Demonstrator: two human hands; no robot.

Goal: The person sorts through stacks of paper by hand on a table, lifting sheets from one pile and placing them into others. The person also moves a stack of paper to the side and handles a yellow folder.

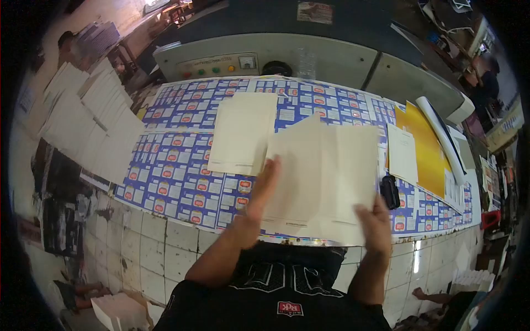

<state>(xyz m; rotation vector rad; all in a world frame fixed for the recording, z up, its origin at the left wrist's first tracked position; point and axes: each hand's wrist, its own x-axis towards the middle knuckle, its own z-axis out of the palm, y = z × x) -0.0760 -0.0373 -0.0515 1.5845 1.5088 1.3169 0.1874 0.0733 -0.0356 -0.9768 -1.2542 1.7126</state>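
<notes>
A large cream paper sheet [350, 165] lies in front of me, with an upright crease near its middle and a raised flap on its left half. My left hand [264, 190] is at the sheet's left edge, fingers stretched out and held on edge, slightly blurred. At the lower right edge, my right hand [375, 223] has its thumb over the paper and its fingers along the side, closed on it. Just left of the sheet rests a stack of cream papers [243, 129] with small print along the bottom.
Blue printed sheets [182, 160] cover the table. Tall piles of white paper [94, 121] stand at the left. To the right are a black object [390, 192], a small white sheet [402, 151], a yellow sheet [422, 149] and a rolled sheet [441, 138]. A machine panel [215, 66] borders the back.
</notes>
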